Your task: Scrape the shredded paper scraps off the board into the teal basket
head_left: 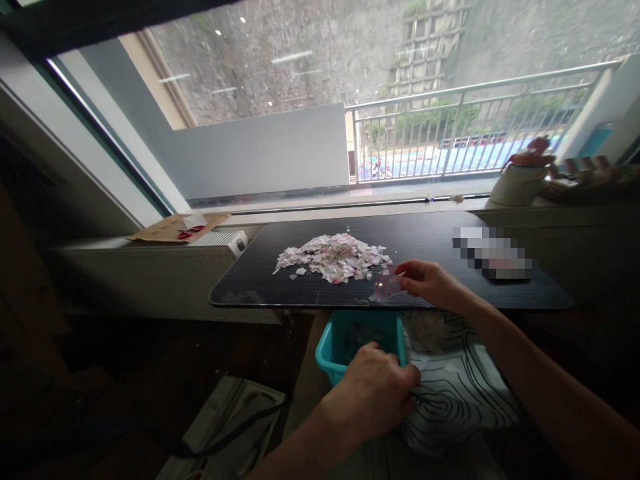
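My right hand [426,281] reaches over the near edge of a dark table [240,267]. Its thumb and fingers pinch a clear, pinkish piece of plastic [388,285], whose exact kind I cannot make out. Just beyond and to the left lies a loose heap of small pale paper scraps [340,257]. Below the table edge, my left hand [375,385] is closed at the near right rim of a turquoise plastic bin [327,353]; its fingertips are hidden. Dark, unclear contents show inside the bin.
A white bag with black wavy lines [465,393] lies right of the bin. A blurred-out object [493,253] rests on the table's right side. Brown paper with something red [175,228] lies on the left ledge above a radiator [200,267]. A pot [520,180] stands by the window.
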### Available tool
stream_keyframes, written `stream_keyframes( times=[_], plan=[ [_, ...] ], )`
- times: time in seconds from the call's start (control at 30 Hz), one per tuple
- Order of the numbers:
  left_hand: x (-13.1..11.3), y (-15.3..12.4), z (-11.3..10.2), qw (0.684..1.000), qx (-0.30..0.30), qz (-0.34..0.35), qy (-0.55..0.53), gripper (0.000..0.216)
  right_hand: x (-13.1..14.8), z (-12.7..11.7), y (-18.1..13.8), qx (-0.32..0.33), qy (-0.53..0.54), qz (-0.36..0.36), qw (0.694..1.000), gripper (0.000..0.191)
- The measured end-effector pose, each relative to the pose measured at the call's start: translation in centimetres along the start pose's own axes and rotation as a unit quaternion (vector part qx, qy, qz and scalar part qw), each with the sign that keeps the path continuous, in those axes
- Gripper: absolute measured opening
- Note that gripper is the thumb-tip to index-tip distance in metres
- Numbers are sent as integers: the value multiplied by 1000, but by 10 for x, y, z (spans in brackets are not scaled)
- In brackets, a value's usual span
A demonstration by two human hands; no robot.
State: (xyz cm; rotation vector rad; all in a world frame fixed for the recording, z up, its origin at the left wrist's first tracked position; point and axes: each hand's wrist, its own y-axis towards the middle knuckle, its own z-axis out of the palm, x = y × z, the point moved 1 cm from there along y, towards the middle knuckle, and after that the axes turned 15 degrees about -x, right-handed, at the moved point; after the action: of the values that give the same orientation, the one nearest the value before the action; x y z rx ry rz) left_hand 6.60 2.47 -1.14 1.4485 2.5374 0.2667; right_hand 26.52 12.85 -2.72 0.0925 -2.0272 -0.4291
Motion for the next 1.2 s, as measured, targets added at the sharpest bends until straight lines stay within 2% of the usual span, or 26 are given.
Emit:
stream_keyframes(
  times=[0.1,0.33,0.5,0.63,0.83,0.93,1.07,1.2],
  plan=[
    [0,0,0,1000,1,-4,3,12,2,4,0,-42,20,18,999,31],
    [1,-1,1,1000,5,-6,-7,13,15,6,-9,18,34,33,999,26],
    [1,-2,2,1000,3,-8,-7,12,2,1,7,-74,31,21,997,29],
    [0,-2,2,1000,8,-10,-4,12,-13,11,29,-121,8,3,993,28],
    [3,-5,4,1000,6,-15,-7,12,-17,15,34,-71,-49,-11,996,28],
    [2,-4,5,1000,6,-11,-11,13,-14,12,32,-78,-55,-12,995,28],
    [1,-3,4,1000,3,-11,-7,13,-9,20,36,-80,-31,-29,996,28],
    [2,-5,3,1000,6,-15,-5,13,-9,24,37,-69,-71,-30,995,25]
  ],
)
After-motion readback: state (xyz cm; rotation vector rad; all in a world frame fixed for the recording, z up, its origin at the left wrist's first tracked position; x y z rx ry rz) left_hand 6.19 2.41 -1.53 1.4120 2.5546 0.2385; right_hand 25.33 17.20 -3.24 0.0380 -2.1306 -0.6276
